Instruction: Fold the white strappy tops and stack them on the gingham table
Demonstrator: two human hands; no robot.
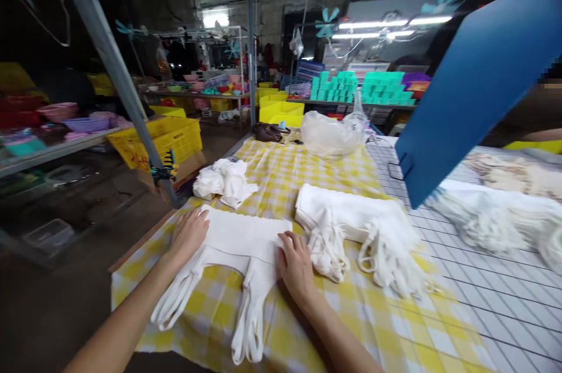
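Two-handed: standing in dim workshop by yellow crates [162, 141], facing table [504, 297] under yellow checked cloth [281, 177], pressing white garment [239, 238] flat near its front edge, left hand [188, 235] spread flat on one corner, right hand [296, 267] flat on the other.

No writing, label or number can be read.

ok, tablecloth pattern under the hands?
Yellow-and-white check tablecloth, clearest in the head view.
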